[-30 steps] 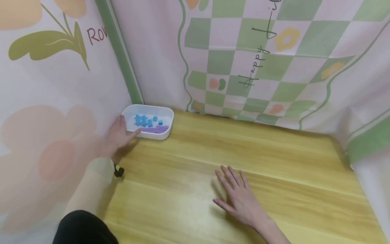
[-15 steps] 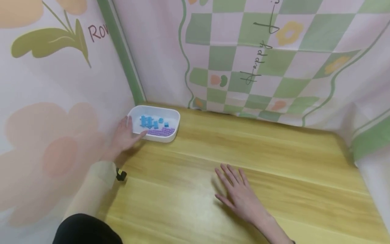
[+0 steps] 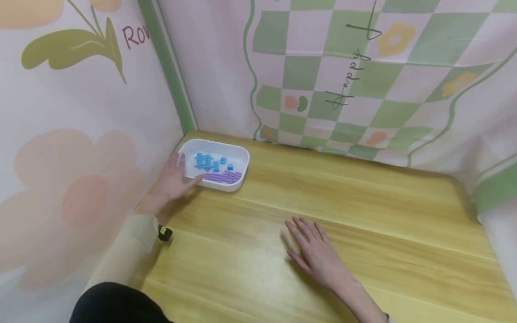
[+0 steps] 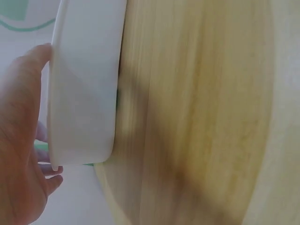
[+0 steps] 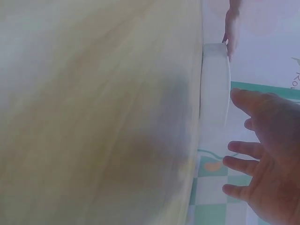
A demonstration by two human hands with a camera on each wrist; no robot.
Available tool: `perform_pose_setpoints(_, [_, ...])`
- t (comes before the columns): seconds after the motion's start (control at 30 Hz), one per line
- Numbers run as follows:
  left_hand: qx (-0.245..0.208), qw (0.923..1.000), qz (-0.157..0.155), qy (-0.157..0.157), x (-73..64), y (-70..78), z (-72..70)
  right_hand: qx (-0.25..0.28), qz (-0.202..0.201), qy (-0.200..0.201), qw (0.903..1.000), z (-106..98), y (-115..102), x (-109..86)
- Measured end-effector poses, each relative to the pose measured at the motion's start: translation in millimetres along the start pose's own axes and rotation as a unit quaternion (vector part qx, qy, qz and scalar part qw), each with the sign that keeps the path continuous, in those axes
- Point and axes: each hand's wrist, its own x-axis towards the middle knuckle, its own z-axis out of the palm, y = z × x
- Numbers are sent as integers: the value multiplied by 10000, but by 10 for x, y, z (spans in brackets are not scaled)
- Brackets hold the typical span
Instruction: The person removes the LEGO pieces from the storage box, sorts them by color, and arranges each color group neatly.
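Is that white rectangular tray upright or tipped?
Upright: the white tray sits flat on the yellow wooden table, blue pieces and purple pieces inside.

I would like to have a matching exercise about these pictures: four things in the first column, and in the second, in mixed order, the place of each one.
Things:
1. left hand
2. blue pieces
3. right hand
4. purple pieces

Places:
A. in the box, along its near side
B. apart from the box, with its fingers spread
C. in the box, beyond the other pieces as the head camera sees them
D. at the corner of the box, touching it

Right pairs: 1-D, 2-C, 3-B, 4-A.
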Motion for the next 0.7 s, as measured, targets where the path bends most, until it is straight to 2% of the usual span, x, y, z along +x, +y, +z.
perform_pose_setpoints(0.33, [231,9996,123,-64,-85,126,24,130,-393,491,9979,24,32,196])
perform_pose_setpoints(0.53, [96,9996,276,10,-97,197,-24,273,-491,500,9972,17,30,362])
perform_pose_setpoints(0.7, [-65,9993,342,-117,-110,192,-54,382,-462,313,9977,-20,48,500])
